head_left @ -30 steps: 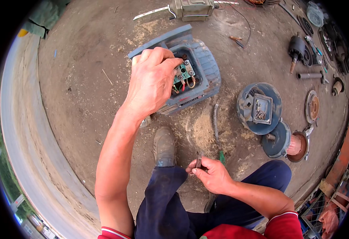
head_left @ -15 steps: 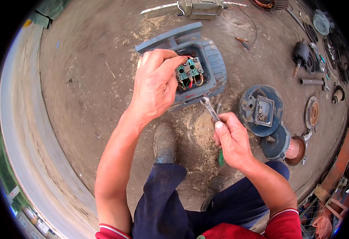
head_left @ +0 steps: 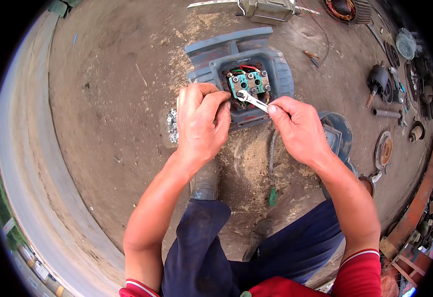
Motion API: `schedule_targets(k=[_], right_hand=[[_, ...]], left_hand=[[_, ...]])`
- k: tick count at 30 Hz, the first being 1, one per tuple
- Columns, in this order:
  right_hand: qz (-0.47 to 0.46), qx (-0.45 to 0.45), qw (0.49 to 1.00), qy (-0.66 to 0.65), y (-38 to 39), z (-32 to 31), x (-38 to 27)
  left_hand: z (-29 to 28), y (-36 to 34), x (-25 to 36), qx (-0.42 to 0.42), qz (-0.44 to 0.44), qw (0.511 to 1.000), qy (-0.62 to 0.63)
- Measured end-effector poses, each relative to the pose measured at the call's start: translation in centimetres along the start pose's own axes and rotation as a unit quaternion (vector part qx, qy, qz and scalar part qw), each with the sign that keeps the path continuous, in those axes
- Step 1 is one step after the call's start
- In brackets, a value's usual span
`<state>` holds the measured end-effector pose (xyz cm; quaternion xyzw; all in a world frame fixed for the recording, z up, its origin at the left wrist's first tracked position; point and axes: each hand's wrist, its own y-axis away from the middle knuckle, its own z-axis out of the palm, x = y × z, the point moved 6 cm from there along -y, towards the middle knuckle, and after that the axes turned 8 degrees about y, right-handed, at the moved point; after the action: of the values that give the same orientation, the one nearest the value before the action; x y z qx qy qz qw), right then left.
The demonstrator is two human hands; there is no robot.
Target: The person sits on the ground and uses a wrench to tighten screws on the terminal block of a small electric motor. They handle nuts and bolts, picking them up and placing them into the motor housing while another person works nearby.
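A grey motor housing (head_left: 285, 74) has its terminal box open, with a green terminal board (head_left: 250, 85), studs, nuts and coloured wires inside. My right hand (head_left: 295, 129) grips an open-end wrench (head_left: 259, 103), whose jaw sits on the board's lower-left stud. My left hand (head_left: 201, 121) is curled at the box's near left edge, just left of the wrench jaw, with fingertips partly hidden; what they hold, if anything, I cannot make out. A tray of small shiny hardware (head_left: 172, 127) shows beside my left hand. A green-handled tool (head_left: 272, 195) lies below on the dirt.
A grey round housing (head_left: 345, 138) lies right, partly behind my right arm. A rotor (head_left: 377, 79), tubes (head_left: 385, 113) and flanges (head_left: 383, 153) line the right. A metal box (head_left: 268, 10) stands at the top, and a rusty beam (head_left: 414, 193) borders the right. A road (head_left: 38, 173) runs along the left.
My right hand has risen with the wrench from near my knee to the terminal board. My left hand has moved down off the board to the box's near left edge, uncovering more of the terminals.
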<state>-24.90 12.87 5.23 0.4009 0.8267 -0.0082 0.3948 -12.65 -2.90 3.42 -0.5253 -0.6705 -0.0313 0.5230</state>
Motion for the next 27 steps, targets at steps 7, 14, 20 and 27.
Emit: schedule_targets(k=[7,14,20,27], right_hand=[[-0.015,-0.068,0.977,0.201,-3.3,-3.3,-4.2],[0.006,-0.124,0.978,0.166,-3.3,-2.1,-3.6],[0.179,-0.114,0.895,-0.393,2.7,8.6,-2.2],[0.152,-0.052,0.791,-0.59,0.7,12.9,-7.6]], left_hand=[[0.2,0.8,0.1,-0.004,-0.01,1.0,-0.008],[-0.5,0.5,0.5,-0.006,-0.012,1.0,-0.012],[-3.7,1.9,-0.8,0.079,-0.094,0.991,0.056],[-8.2,1.8,-3.3,0.202,-0.234,0.934,0.177]])
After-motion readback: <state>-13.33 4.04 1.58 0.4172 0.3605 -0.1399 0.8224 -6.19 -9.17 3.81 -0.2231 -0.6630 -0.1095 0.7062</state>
